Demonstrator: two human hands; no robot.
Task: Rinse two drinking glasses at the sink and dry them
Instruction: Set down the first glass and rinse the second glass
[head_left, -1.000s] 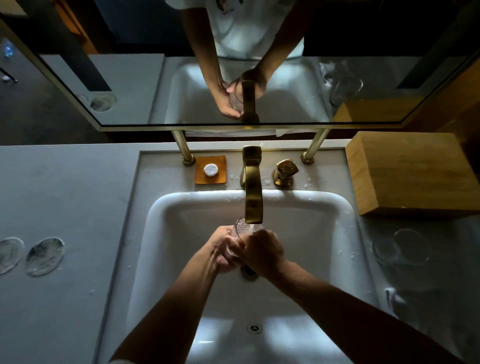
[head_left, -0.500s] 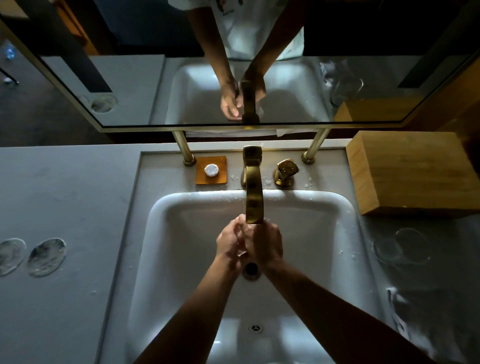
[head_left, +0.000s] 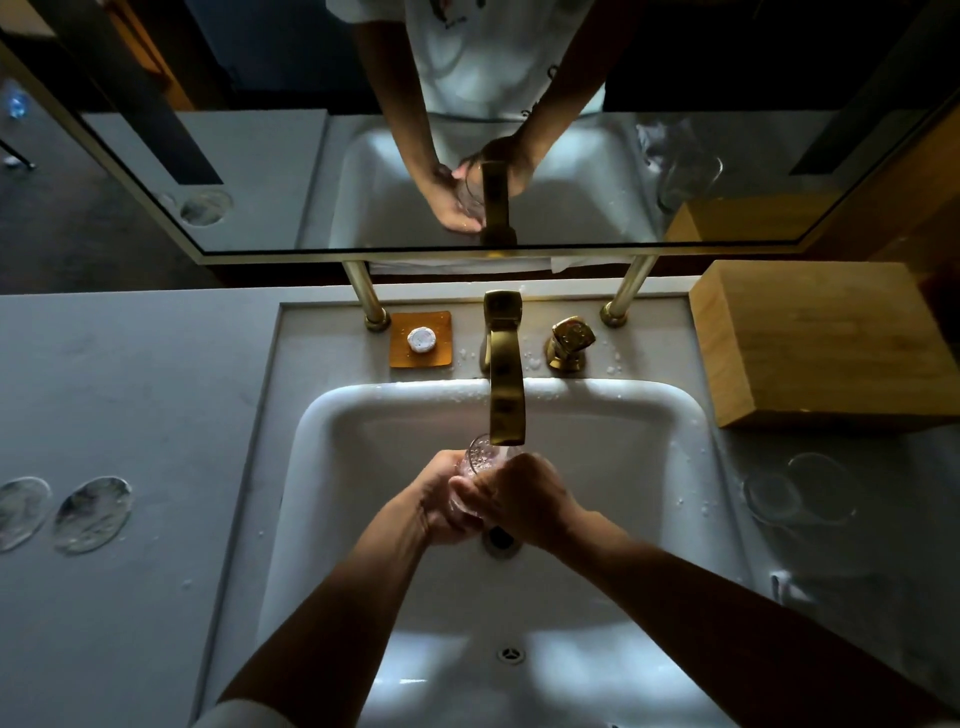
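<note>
Rinsing looks under way on one glass (head_left: 480, 465): both hands wrap it over the sink (head_left: 649, 467), left hand (head_left: 441, 506) cupped round its near side, right hand (head_left: 524, 499) curled over the other, its mouth tilted up just under the brass spout (head_left: 506, 410). Well right of the grip, a second glass (head_left: 802, 493) lies on the counter (head_left: 130, 389) near a cloth (head_left: 852, 613); whether it has been rinsed I cannot tell. Drying seems left.

Wooden block (head_left: 826, 343) — soap dish (head_left: 420, 340)
</note>
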